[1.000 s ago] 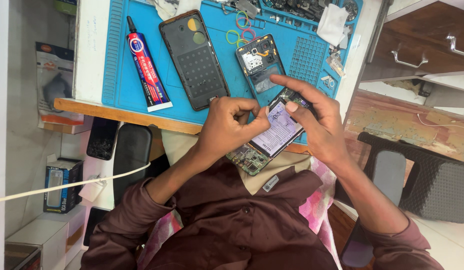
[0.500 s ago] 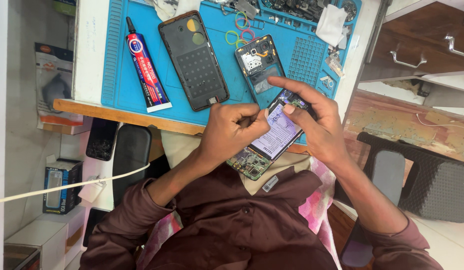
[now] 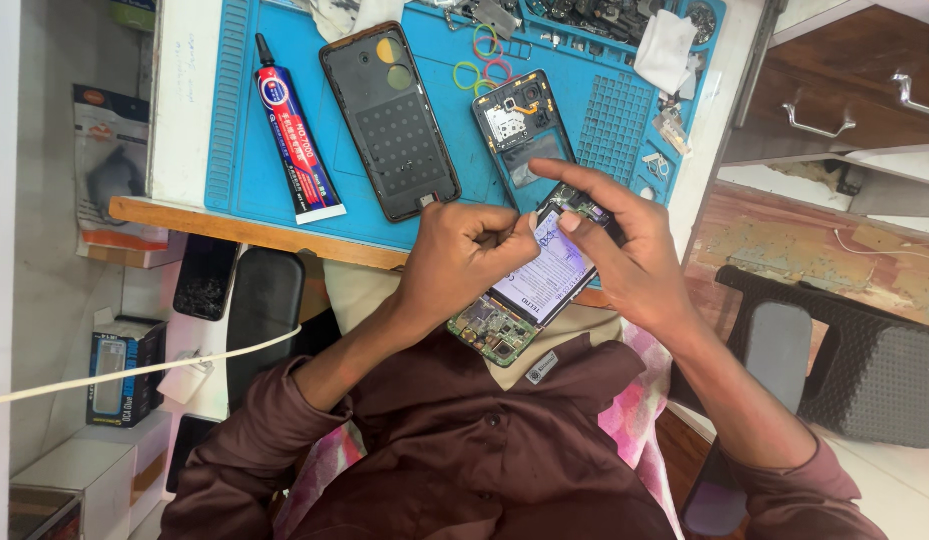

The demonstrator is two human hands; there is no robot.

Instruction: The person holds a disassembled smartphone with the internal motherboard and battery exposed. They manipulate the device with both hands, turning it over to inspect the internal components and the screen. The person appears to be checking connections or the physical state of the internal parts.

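Over my lap, at the table's near edge, I hold an opened phone with its white battery and green circuit board showing. My right hand grips its far end, thumb on the battery and forefinger stretched over the top. My left hand is closed in a fist against the phone's left side, fingertips pinched at the battery's upper corner; whether it holds a small tool I cannot tell. On the blue work mat lie a black back cover, a phone frame and a glue tube.
Coloured rubber bands, small parts and a white cloth lie at the mat's far side. Left of the table are a black phone, small boxes and a white cable. A dark chair stands to the right.
My right forefinger has stretched out further over the phone's top end. My left fist has shifted slightly at the battery's corner. The phone stays in place.
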